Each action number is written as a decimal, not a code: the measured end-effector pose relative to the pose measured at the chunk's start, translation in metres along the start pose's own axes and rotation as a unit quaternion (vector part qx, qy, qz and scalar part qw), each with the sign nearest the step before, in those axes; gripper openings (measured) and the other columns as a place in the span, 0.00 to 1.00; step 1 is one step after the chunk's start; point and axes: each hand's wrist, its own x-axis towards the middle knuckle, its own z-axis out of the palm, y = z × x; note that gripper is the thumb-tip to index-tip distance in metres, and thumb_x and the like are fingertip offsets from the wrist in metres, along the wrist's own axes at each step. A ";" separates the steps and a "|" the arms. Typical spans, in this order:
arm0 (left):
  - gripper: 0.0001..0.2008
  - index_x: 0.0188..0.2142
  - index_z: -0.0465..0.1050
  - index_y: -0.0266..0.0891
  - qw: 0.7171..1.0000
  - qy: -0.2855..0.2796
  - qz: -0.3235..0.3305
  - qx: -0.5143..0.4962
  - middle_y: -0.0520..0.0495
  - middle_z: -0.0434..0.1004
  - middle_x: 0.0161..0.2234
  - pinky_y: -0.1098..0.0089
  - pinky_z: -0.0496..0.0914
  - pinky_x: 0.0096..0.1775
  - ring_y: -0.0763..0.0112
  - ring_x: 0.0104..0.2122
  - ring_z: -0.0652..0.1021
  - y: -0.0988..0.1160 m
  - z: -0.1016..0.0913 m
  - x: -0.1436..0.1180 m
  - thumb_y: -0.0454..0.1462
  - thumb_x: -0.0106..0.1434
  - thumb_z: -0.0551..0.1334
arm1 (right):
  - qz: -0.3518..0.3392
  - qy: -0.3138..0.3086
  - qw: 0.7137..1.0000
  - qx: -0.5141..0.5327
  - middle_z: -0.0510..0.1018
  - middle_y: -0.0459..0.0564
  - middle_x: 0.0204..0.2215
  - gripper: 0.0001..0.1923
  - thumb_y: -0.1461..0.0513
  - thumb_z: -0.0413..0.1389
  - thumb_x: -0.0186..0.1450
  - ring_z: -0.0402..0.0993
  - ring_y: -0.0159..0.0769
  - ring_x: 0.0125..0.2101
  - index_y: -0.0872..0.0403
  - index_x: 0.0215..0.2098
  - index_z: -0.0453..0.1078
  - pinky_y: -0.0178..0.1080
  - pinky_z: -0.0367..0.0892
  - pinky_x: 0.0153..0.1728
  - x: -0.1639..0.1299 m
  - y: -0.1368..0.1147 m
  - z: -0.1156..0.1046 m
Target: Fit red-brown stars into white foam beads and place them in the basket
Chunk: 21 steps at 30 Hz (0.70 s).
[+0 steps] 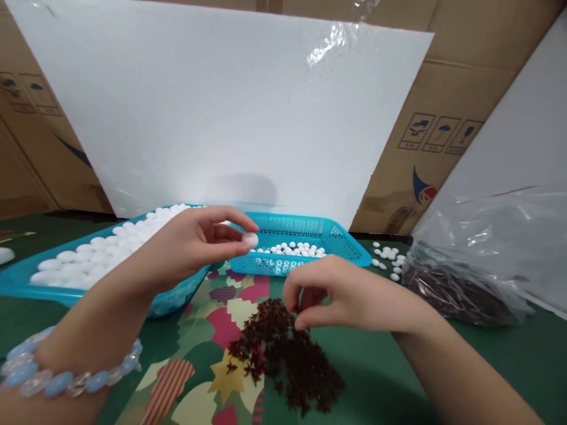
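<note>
My left hand (195, 242) pinches one white oval bead (250, 239) between thumb and fingers, held above the table in front of the small blue basket (349, 248). That basket holds several white beads (292, 249). My right hand (336, 292) reaches down with bent fingertips onto the near edge of a heap of small dark red star-shaped pieces (287, 354) lying on the patterned green cloth; whether it grips a piece is hidden by the fingers. On my left wrist sits a pale blue bead bracelet (66, 378).
A large blue tray (26, 283) full of white beads stands at left. A clear plastic bag (478, 265) with dark red pieces lies at right, loose white beads (387, 257) beside it. A white foam board (221, 106) and cardboard boxes (465, 88) stand behind.
</note>
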 end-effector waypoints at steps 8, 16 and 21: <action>0.09 0.23 0.67 0.42 0.987 -0.051 0.032 -0.148 0.57 0.67 0.21 0.84 0.64 0.21 0.81 0.21 0.69 0.014 0.012 -0.004 0.28 0.41 0.59 | -0.045 0.187 0.953 0.233 0.66 0.43 0.21 0.08 0.73 0.49 0.50 0.66 0.21 0.22 0.57 0.20 0.65 0.24 0.64 0.23 -0.009 -0.007 -0.007; 0.12 0.22 0.68 0.44 0.971 -0.108 0.026 -0.214 0.58 0.69 0.21 0.83 0.65 0.22 0.80 0.22 0.70 0.024 0.020 -0.007 0.25 0.40 0.60 | -0.108 0.208 0.923 0.307 0.66 0.41 0.20 0.07 0.73 0.50 0.50 0.66 0.21 0.22 0.57 0.22 0.64 0.23 0.63 0.23 -0.009 -0.010 -0.001; 0.09 0.22 0.68 0.43 0.972 -0.108 0.035 -0.205 0.56 0.69 0.21 0.80 0.65 0.21 0.77 0.21 0.70 0.024 0.023 -0.007 0.28 0.41 0.60 | -0.141 0.229 0.925 0.268 0.65 0.42 0.21 0.06 0.73 0.50 0.49 0.65 0.22 0.22 0.57 0.22 0.64 0.25 0.62 0.23 -0.009 -0.008 0.000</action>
